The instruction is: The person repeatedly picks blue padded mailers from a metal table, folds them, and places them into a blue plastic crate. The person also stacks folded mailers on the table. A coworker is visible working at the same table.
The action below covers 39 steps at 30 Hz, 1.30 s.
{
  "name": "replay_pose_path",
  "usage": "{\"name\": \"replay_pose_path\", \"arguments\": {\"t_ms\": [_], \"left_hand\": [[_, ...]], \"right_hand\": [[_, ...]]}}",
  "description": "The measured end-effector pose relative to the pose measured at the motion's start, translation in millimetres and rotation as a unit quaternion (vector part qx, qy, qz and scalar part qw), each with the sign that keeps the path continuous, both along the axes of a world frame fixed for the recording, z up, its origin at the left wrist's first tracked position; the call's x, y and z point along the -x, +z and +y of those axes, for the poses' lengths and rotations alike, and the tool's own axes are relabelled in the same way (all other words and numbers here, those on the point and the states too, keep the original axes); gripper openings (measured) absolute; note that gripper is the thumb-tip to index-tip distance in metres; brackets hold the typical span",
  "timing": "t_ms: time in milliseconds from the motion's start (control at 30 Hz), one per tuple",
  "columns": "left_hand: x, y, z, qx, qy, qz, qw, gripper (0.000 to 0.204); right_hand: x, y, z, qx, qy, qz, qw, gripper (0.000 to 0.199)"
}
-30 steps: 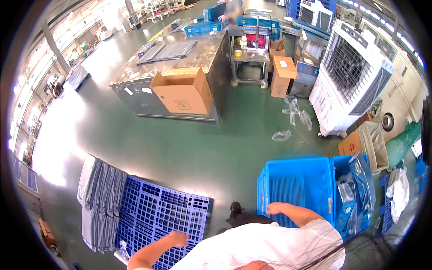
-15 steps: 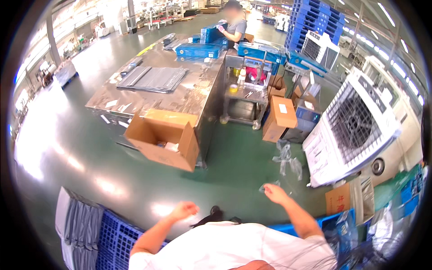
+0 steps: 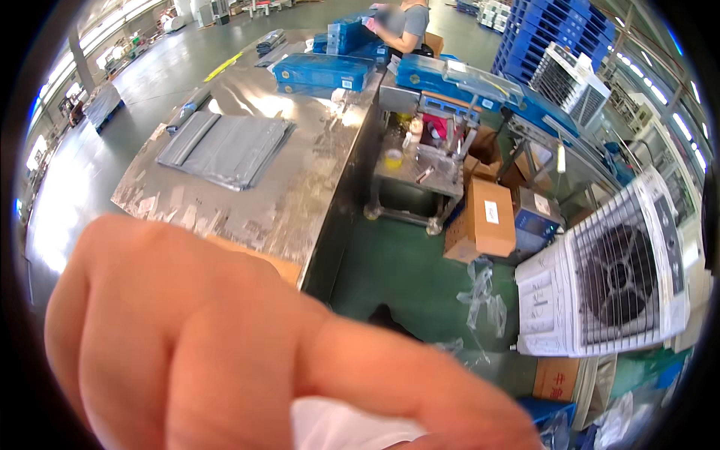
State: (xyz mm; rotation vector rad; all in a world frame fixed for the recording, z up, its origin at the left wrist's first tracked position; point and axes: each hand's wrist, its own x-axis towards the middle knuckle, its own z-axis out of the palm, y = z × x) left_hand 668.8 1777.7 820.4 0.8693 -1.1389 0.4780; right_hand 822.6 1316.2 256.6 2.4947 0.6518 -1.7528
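Very close to the camera, my right hand [image 3: 187, 322] fills the lower left, its wrist and forearm running to the lower right. Its fingers are curled into a fist. Whatever they may hold is hidden. Behind it, the hand covers nearly all of the cardboard box at the table's near end; a brown strip of the box [image 3: 262, 259] shows above the knuckles. A stack of flat grey plastic bags [image 3: 229, 146] lies on the worn metal table [image 3: 307, 176] beyond. My left hand is out of the picture.
Blue wrapped packages [image 3: 322, 71] lie at the table's far end, where a co-worker [image 3: 405, 30] stands. A metal cart [image 3: 420, 169], a cardboard carton [image 3: 484, 217] and a white air cooler [image 3: 600, 277] stand to the right. Clear plastic scraps [image 3: 480, 296] lie on the green floor.
My right hand has risen and swung left, close to the camera. My left hand has gone out of sight. The table now appears nearer, and a foot is farther forward.
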Motion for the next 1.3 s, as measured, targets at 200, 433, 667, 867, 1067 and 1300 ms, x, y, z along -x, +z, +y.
{"name": "replay_pose_path", "arguments": {"t_ms": [200, 433, 667, 867, 1067, 1300], "left_hand": [[-90, 12, 110, -0.004, 0.04, -0.01, 0.999, 0.02], [-153, -10, 222, -0.037, 0.108, 0.014, 0.993, 0.017], [-184, -47, 350, -0.138, 0.168, 0.094, 0.972, 0.015], [-170, -170, 442, -0.125, 0.371, 0.45, 0.803, 0.013], [-140, -339, 459, 0.299, 0.45, 0.751, 0.381, 0.015], [-147, -397, 374, 0.459, 0.399, 0.783, 0.131, 0.015]], "right_hand": [[-252, -21, 223, -0.129, 0.237, -0.138, 0.953, 0.03], [-368, 78, 614, -0.437, 0.133, -0.174, 0.873, 0.027], [-374, 103, 802, -0.461, 0.226, -0.059, 0.856, 0.025], [-490, 129, 1026, -0.58, 0.027, -0.213, 0.786, 0.025], [-601, 175, 1232, -0.667, 0.087, -0.361, 0.646, 0.03], [-676, 211, 1355, -0.44, 0.137, -0.399, 0.793, 0.078]]}}
